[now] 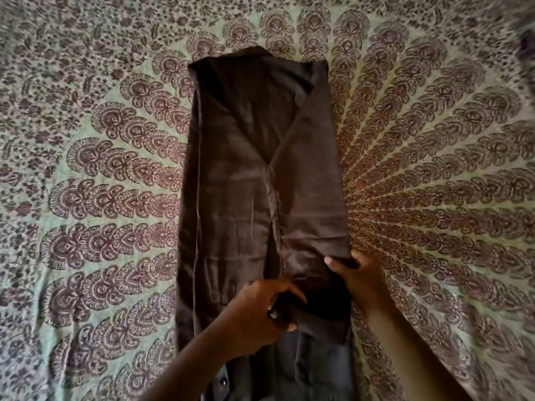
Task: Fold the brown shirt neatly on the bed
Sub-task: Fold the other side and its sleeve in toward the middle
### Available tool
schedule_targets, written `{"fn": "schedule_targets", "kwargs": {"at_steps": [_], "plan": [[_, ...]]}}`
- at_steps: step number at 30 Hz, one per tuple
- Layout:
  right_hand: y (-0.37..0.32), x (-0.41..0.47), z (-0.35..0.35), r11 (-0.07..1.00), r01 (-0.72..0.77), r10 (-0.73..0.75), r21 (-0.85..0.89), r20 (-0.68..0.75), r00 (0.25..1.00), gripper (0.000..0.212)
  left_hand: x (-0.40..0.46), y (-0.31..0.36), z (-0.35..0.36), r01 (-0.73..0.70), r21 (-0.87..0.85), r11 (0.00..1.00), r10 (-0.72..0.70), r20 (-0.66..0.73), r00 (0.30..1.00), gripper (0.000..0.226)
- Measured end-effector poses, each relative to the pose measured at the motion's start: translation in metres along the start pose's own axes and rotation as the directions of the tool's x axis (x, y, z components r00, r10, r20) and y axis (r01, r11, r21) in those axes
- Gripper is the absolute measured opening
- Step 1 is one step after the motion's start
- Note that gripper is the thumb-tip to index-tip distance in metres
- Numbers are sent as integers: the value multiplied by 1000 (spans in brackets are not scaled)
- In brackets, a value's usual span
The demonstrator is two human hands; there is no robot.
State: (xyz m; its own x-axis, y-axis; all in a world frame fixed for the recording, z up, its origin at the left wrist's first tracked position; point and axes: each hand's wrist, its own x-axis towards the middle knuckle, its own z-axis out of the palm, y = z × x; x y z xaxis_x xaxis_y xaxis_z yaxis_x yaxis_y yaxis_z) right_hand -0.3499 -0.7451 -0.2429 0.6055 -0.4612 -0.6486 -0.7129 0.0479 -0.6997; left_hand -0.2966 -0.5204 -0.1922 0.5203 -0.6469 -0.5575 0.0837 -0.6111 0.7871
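The brown shirt (254,175) lies lengthwise down the middle of the bed, both sides folded inward into a narrow strip, collar end far from me. My left hand (260,308) grips a fold of fabric near the shirt's lower middle, fingers curled round the cloth. My right hand (356,276) pinches the folded sleeve end at the shirt's lower right edge, thumb on top. Some cloth there is lifted off the bed between both hands. The hem end runs out of view at the bottom.
A patterned bedspread (101,169), pale green with dark maroon mandala print, covers the whole bed around the shirt. A button (223,381) shows on the fabric near the bottom edge.
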Motion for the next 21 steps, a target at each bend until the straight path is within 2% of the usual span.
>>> {"fn": "schedule_targets", "kwargs": {"at_steps": [1,4,7,8,11,13,14,15,17,19,21], "plan": [[6,-1,-1,999,14,-14,-43,0,1000,27,-1,-2,5,14,18,1000,-14,10,1000,43],[14,-8,0,992,63,-61,-112,21,998,27,-4,-8,20,41,81,996,-42,13,999,42],[17,-10,-2,954,178,-176,-239,31,984,43,-4,-13,35,78,189,979,-81,10,997,43],[20,-10,-3,950,176,-171,-257,43,984,44,-3,-15,37,82,226,971,-89,23,996,43],[24,-10,-10,951,130,-102,-282,111,989,53,-4,-14,38,29,285,958,-85,186,979,45],[28,-12,-14,955,99,-57,-278,154,986,56,-3,-7,34,32,205,978,-91,284,954,48],[30,-12,-17,959,80,-33,-272,173,984,54,2,-5,31,56,135,989,-89,252,964,43],[29,-14,-19,959,61,-6,-277,193,981,53,7,-3,29,70,69,995,-80,160,984,35],[32,-14,-24,947,62,16,-316,238,971,55,26,3,21,75,94,993,-62,-134,989,23],[32,-17,-28,922,68,45,-381,279,959,59,52,9,9,142,215,966,-49,-386,921,27],[39,-17,-29,907,38,93,-420,288,953,84,79,17,-7,172,264,949,3,-552,834,42]]}}
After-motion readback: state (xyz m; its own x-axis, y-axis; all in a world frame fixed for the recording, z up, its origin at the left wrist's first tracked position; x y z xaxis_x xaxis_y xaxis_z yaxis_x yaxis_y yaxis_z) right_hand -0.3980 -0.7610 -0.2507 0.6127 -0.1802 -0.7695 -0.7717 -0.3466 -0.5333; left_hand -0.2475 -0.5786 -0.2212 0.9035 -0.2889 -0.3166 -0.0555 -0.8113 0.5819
